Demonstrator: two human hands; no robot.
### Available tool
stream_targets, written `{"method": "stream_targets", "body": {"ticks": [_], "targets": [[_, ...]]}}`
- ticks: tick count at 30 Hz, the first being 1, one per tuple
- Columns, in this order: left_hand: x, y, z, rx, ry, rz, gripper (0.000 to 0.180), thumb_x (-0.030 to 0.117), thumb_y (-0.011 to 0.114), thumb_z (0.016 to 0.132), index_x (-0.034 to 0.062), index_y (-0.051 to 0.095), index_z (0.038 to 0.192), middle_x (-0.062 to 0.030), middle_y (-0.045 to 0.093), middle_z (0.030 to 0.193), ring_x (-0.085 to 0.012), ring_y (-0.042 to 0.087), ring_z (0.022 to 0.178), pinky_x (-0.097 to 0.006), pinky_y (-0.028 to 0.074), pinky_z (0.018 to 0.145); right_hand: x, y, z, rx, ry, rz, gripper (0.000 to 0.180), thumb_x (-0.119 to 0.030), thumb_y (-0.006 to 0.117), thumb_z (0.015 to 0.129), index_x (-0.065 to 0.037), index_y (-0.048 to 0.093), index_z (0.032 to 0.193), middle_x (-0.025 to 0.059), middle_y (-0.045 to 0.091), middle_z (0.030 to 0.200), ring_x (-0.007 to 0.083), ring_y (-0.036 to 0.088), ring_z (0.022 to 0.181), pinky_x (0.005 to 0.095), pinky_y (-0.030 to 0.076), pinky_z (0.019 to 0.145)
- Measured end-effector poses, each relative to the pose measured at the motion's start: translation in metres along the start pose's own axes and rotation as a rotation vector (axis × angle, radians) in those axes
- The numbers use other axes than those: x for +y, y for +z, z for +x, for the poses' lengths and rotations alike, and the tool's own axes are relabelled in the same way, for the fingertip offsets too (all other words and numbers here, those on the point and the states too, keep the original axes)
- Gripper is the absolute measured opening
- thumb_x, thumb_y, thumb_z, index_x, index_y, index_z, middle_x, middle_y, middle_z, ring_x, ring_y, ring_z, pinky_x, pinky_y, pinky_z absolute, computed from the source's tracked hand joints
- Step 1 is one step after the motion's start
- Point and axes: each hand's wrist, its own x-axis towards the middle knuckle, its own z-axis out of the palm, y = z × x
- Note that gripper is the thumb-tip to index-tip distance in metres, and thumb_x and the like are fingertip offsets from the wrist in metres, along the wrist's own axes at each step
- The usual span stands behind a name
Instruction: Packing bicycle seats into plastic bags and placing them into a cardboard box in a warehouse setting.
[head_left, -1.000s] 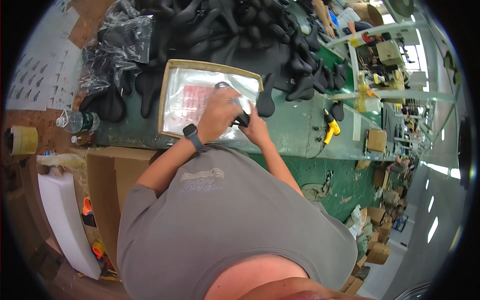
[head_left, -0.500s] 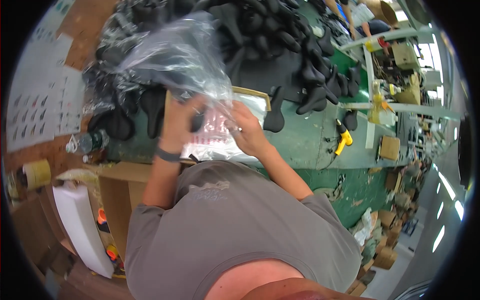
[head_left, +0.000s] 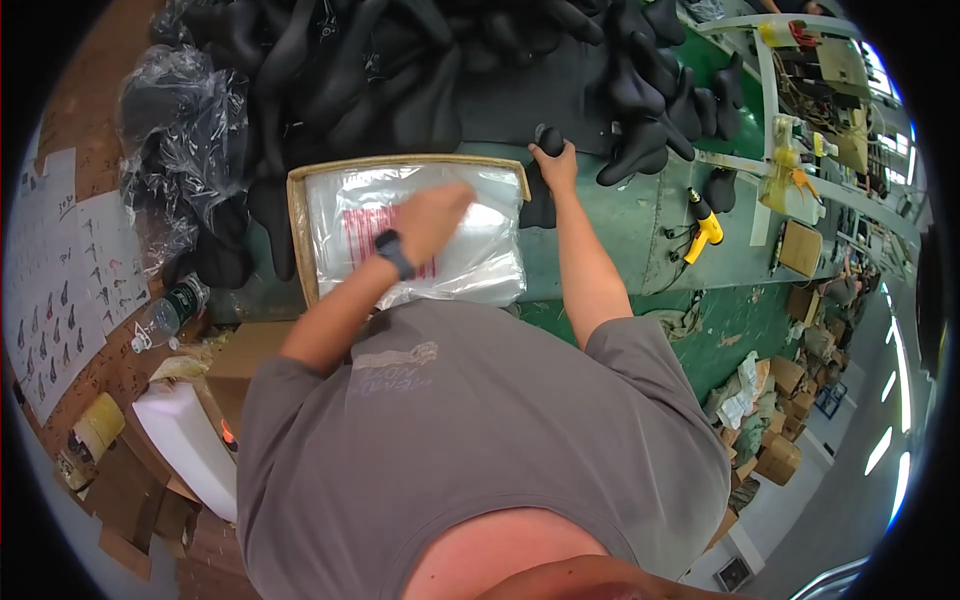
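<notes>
The left hand (head_left: 432,212) lay blurred over the stack of clear bags (head_left: 415,235), palm down; the fingers appeared loosely together, but how far they were parted could not be told through the blur. A dark watch (head_left: 391,250) sat on that wrist. The bags filled a shallow tray (head_left: 298,225) with a pale rim, set on the green bench (head_left: 640,225) directly ahead of the person.

The right hand (head_left: 556,160) reached past the tray's far right corner. Its fingers were curled around the rounded nose of a black saddle (head_left: 545,165), gripping it at the near edge of the saddle pile (head_left: 400,70).

That pile covered the far side of the bench and pressed against the tray's far rim. Saddles wrapped in clear film (head_left: 175,130) lay left of the tray. A yellow driver (head_left: 704,222) lay on the bench, well right of the right forearm. A plastic bottle (head_left: 165,315) lay near the tray's left corner, beside cardboard boxes (head_left: 245,355).
</notes>
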Motion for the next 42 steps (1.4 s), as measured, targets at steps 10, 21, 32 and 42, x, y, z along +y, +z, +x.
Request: {"method": "stream_targets", "body": {"ticks": [10, 21, 32, 42], "targets": [[-0.039, 0.113, -0.032, 0.027, 0.112, 0.366, 0.021, 0.026, 0.077, 0.085, 0.0062, 0.069, 0.082, -0.013, 0.07, 0.085, -0.0334, 0.069, 0.086, -0.047, 0.055, 0.077, 0.047, -0.123, -0.203, 0.081, -0.004, -0.033, 0.055, -0.039, 0.09, 0.076, 0.002, 0.072, 0.109, 0.0186, 0.078, 0.099, 0.0291, 0.076, 0.092, 0.0411, 0.058, 0.085], [-0.041, 0.076, -0.076, 0.104, -0.38, -0.793, 0.031, 0.012, 0.074, 0.095, -0.0056, 0.063, 0.118, -0.0129, 0.076, 0.094, -0.0179, 0.074, 0.086, -0.03, 0.058, 0.076, 0.144, -0.119, -0.33, -0.577, 1.056, 1.136, 0.034, -0.031, 0.074, 0.1, -0.005, 0.059, 0.116, 0.0105, 0.069, 0.088, 0.0231, 0.068, 0.067, 0.0325, 0.06, 0.056], [0.002, 0.009, -0.144, -0.051, -0.081, -0.54, 0.029, 0.023, 0.066, 0.104, -0.0007, 0.079, 0.114, -0.0076, 0.077, 0.094, -0.0112, 0.068, 0.079, -0.026, 0.055, 0.075, -0.088, -0.104, -0.317, -1.065, 0.109, 1.197, 0.058, -0.012, 0.074, 0.095, -0.003, 0.048, 0.146, 0.0173, 0.061, 0.134, 0.0373, 0.072, 0.11, 0.0377, 0.065, 0.077], [-0.028, -0.148, -0.243, 0.256, -0.051, -1.929, 0.022, 0.025, 0.057, 0.11, 0.0054, 0.067, 0.105, 0.0001, 0.067, 0.089, -0.0141, 0.064, 0.085, -0.031, 0.054, 0.082, -0.134, -0.131, -0.342, -1.125, -0.149, 1.249, 0.051, -0.014, 0.077, 0.09, 0.004, 0.053, 0.132, 0.0136, 0.06, 0.117, 0.022, 0.06, 0.08, 0.0325, 0.048, 0.064]]}}
